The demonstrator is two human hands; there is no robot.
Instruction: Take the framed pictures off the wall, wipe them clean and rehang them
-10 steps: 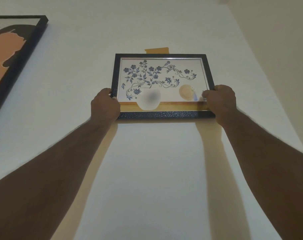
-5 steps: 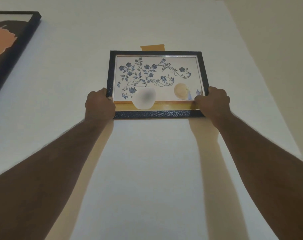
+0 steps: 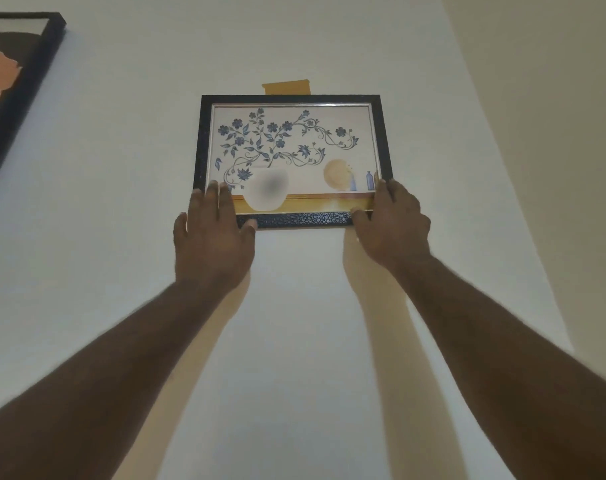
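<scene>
The floral picture [image 3: 292,157] sits flat against the wall [image 3: 128,140], slightly above the centre of the view. Its frame is dark and textured, with a thin light inner border. The print shows blue flowers on curling stems, a pale vase at lower left, and a tan disc with two small blue bottles at lower right. A strip of tan tape [image 3: 286,87] projects from behind the top edge of the frame, near its middle.

My left hand [image 3: 212,237] covers the lower left corner of the frame. Its fingers are extended and spread; the fingertips lie on the frame and the edge of the print, and the thumb reaches along the bottom rail. My right hand [image 3: 391,223] covers the lower right corner. Its fingers are straight, pointing up along the right rail, with the thumb on the bottom rail. Neither hand is curled around the frame.

A second picture [image 3: 16,95], larger, with a black frame and an orange and dark image, hangs at the upper left edge of the view, partly cut off.
</scene>
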